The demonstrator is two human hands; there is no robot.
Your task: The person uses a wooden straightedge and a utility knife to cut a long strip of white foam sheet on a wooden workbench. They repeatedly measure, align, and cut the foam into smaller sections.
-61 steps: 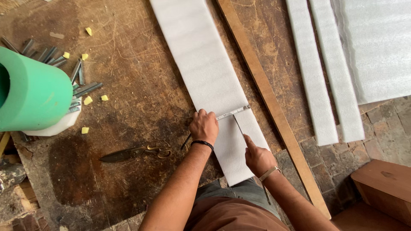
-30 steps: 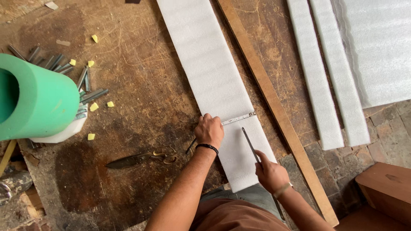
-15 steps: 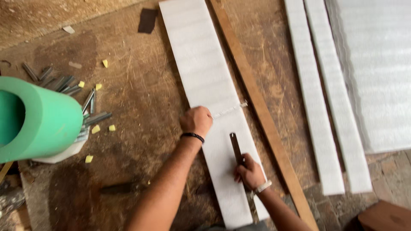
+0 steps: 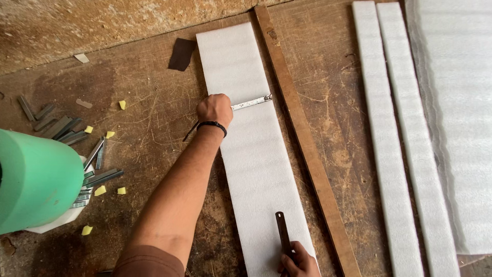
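A long white foam strip (image 4: pixel 246 133) lies lengthwise on the worn wooden workbench (image 4: pixel 143 107). My left hand (image 4: pixel 214 109) is closed on a thin metal ruler (image 4: pixel 250 103) laid across the strip, reaching to a long wooden batten (image 4: pixel 302 138) on the strip's right side. A black band circles that wrist. At the bottom edge of the view my right hand (image 4: pixel 298 261) grips a dark flat blade (image 4: pixel 282 232) that points up the strip and rests on the foam.
A big green foam roll (image 4: pixel 36 179) stands at the left, with several grey metal strips (image 4: pixel 61 128) and small yellow bits around it. Two narrow white foam strips (image 4: pixel 394 133) and a wide foam sheet (image 4: pixel 456 113) lie to the right. A dark patch (image 4: pixel 181 54) lies beyond.
My left hand has slid the ruler farther up the strip. My right hand with the blade has dropped back toward me, to the strip's near end. The view has shifted forward.
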